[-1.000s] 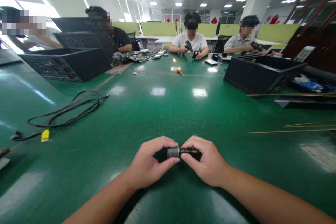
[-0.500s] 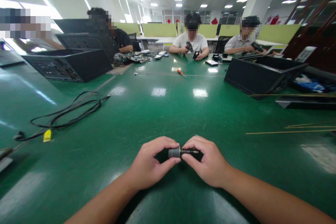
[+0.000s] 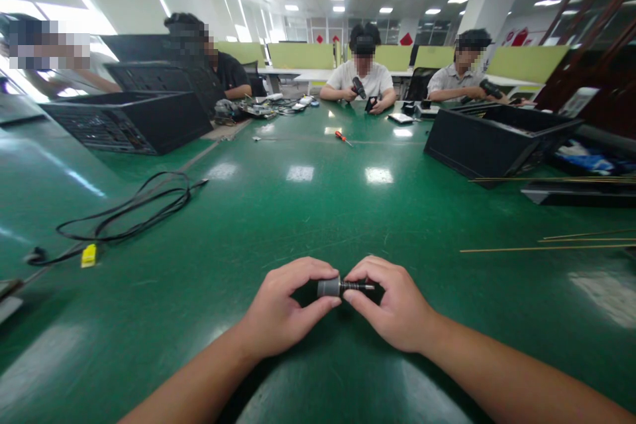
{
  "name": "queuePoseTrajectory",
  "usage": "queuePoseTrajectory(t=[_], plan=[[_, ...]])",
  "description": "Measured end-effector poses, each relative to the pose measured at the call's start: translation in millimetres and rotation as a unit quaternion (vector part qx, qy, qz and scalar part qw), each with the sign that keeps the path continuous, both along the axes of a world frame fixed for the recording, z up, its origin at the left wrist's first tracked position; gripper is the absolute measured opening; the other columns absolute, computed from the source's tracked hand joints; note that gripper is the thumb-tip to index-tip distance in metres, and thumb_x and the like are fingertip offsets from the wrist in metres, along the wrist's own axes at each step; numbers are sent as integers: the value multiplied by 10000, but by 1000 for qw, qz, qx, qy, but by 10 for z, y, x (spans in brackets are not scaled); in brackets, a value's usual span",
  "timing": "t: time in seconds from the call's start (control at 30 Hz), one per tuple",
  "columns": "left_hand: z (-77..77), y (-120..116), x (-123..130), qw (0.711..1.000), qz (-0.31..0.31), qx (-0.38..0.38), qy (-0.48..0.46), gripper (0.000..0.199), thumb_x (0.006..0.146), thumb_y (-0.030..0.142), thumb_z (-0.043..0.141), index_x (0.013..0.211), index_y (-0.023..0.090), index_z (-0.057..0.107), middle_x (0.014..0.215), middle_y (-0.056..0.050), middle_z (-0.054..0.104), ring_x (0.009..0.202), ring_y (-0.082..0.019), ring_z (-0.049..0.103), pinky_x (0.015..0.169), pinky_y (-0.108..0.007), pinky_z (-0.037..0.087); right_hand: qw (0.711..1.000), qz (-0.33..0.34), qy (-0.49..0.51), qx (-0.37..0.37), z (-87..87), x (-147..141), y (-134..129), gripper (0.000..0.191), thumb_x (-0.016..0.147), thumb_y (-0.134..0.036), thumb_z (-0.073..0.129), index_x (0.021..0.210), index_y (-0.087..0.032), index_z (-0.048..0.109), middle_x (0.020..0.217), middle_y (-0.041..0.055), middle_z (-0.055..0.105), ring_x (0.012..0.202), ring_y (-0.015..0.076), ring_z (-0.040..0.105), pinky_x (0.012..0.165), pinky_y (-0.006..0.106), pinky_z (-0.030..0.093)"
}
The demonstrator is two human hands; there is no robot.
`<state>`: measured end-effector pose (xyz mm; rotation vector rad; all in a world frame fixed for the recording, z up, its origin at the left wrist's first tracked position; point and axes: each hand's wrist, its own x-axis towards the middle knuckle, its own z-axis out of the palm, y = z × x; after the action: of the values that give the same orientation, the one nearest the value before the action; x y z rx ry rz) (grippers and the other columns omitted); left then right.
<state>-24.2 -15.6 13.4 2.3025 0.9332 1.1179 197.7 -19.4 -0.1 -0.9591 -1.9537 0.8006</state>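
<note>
A small grey cylindrical part with a ribbed dark shaft lies level between my hands, low in the middle of the head view. My left hand is closed in a pinch on the grey cylinder, thumb below and fingers above. From the other side, the thumb and fingers of my right hand close around the shaft beside the cylinder. The shaft's metal tip points right, into the hollow of my right hand. Under both hands is the green tabletop. The part's exact kind cannot be made out.
A coiled black cable with a yellow tag lies left. Black computer cases stand left and right. Thin sticks reach in from the right. An orange screwdriver lies farther off. Several people sit around the table.
Both hands keep the same hold on the part, with hardly any movement. The view has shifted very slightly.
</note>
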Motion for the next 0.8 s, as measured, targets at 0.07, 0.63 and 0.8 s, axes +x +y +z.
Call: queuePoseTrajectory(t=[0.07,0.63,0.8], plan=[[0,-3,1,1000,1,0,-1,257,808,174,782,1049,207,699,980,-47,759,897,-174,724,829,-277,572,1000,-1,1,1,4,0,-2,31,879,-188,685,896,-212,677,836,17,686,794,186,623,734,312,447],[-3,1,-2,1000,-8,17,-8,267,809,171,783,1064,199,704,982,-49,766,901,-170,728,832,-269,573,1000,-4,7,8,15,-3,-13,21,871,-173,684,875,-192,674,809,13,671,770,173,609,713,298,431],[-12,9,-6,1000,-5,18,-8,252,809,174,782,1049,198,711,978,-50,768,893,-170,731,827,-267,575,1000,-7,7,6,9,-3,-20,22,870,-174,682,872,-194,673,811,14,671,773,174,610,715,300,432]])
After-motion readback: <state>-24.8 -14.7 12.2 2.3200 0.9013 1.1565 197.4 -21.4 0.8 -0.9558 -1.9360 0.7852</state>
